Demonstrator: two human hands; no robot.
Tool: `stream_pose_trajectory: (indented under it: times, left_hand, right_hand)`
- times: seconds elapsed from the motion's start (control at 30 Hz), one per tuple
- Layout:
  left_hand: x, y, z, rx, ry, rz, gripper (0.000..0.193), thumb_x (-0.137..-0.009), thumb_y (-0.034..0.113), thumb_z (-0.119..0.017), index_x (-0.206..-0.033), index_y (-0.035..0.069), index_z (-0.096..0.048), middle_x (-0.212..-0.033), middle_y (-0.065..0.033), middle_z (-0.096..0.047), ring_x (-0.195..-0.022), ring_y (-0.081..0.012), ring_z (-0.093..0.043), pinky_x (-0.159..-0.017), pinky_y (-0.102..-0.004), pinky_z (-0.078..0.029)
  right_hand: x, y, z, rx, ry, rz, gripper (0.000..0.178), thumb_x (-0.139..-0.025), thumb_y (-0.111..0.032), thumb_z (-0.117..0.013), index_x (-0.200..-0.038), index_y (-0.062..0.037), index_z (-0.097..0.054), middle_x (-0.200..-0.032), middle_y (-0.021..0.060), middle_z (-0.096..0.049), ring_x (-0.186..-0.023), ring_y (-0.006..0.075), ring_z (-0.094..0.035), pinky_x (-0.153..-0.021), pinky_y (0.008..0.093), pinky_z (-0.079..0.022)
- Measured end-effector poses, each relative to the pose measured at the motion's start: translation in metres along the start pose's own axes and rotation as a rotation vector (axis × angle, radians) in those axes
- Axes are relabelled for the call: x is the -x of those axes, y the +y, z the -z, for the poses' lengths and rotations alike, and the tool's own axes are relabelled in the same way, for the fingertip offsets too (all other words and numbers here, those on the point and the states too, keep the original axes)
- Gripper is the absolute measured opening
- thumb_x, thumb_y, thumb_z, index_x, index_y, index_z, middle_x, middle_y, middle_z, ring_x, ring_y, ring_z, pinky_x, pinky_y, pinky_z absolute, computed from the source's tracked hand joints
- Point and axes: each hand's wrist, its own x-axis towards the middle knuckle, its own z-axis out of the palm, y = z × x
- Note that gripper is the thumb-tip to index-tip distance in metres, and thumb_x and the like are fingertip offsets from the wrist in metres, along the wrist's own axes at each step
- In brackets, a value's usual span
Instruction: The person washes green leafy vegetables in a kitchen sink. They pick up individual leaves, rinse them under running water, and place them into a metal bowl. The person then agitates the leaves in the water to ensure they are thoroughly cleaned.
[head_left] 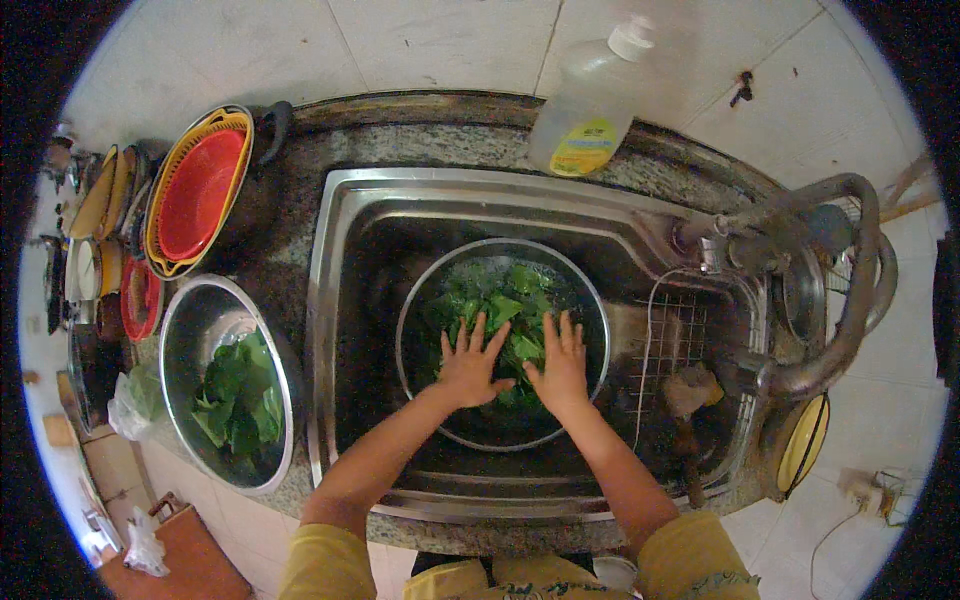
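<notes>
A round metal basin (403,338) stands in the steel sink (400,180), with green leaves (515,300) in what looks like water. Both my hands lie over the leaves with palms down. My left hand (473,370) has its fingers spread on the left part of the greens. Just to the right, my right hand (560,365) rests with its fingers stretched out and its thumb apart. Neither hand grips anything that I can see. Part of the leaves is hidden under my palms.
Left of the sink is a metal bowl (172,350) with more leaves. Behind it sit red and yellow colanders (205,190). A plastic bottle (590,110) stands at the back. The faucet (840,370), a wire rack (665,340) and a sponge-like lump (690,390) are at the right.
</notes>
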Motion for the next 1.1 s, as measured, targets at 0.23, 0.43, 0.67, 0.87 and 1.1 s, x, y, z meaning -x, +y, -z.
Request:
stream_pose_trajectory:
  times: [0.23,0.43,0.67,0.87,1.1]
  left_hand:
    - [-0.055,-0.023,-0.036,-0.258,-0.203,0.055,0.066,-0.077,0.042,-0.054,-0.129,0.012,-0.027,-0.132,-0.0152,-0.026,-0.116,-0.0291,-0.034,-0.094,-0.0554,-0.023]
    - [-0.076,-0.036,-0.023,-0.141,0.084,0.014,0.048,-0.069,0.024,-0.062,-0.111,0.008,-0.047,-0.102,-0.0151,-0.054,-0.088,-0.0322,-0.055,-0.081,-0.0481,-0.039]
    - [-0.037,-0.017,0.062,0.739,0.236,0.006,0.04,-0.07,0.028,-0.063,-0.098,0.001,-0.054,-0.098,-0.0172,-0.056,-0.091,-0.0323,-0.053,-0.082,-0.036,-0.04]
    - [-0.032,-0.028,0.083,0.392,0.411,-0.162,0.032,-0.065,0.025,-0.069,-0.086,0.004,-0.056,-0.11,-0.0124,-0.045,-0.1,-0.03,-0.046,-0.079,-0.0349,-0.04]
    - [-0.043,-0.022,0.004,-0.08,0.202,0.071,0.086,-0.071,0.054,-0.055,-0.136,0.025,-0.006,-0.14,-0.0165,-0.008,-0.127,-0.0403,-0.005,-0.098,-0.0568,-0.011]
  right_hand:
    - [-0.038,0.01,-0.077,0.232,-0.004,0.134,0.039,-0.078,-0.035,-0.051,-0.107,-0.0102,-0.051,-0.122,0.0168,-0.04,-0.108,0.035,-0.04,-0.086,0.0573,-0.03]
    - [-0.073,0.021,-0.06,-0.049,-0.051,-0.023,0.028,-0.079,-0.029,-0.051,-0.093,-0.0057,-0.056,-0.091,0.018,-0.056,-0.075,0.0341,-0.056,-0.069,0.0476,-0.043]
    - [-0.079,-0.014,0.013,-0.918,-0.031,-0.452,0.056,-0.078,-0.052,-0.049,-0.067,0.0017,-0.056,-0.061,0.0116,-0.056,-0.058,0.0253,-0.052,-0.059,0.0381,-0.04]
    - [-0.081,0.0,0.035,-0.742,0.075,-0.055,0.038,-0.078,-0.038,-0.054,-0.085,-0.0016,-0.061,-0.084,0.0124,-0.058,-0.081,0.025,-0.054,-0.073,0.0332,-0.041]
    - [-0.048,0.008,-0.011,0.028,-0.035,0.042,0.064,-0.076,-0.008,-0.05,-0.133,-0.0197,-0.024,-0.135,0.0125,-0.026,-0.124,0.0385,-0.021,-0.099,0.0499,-0.021]
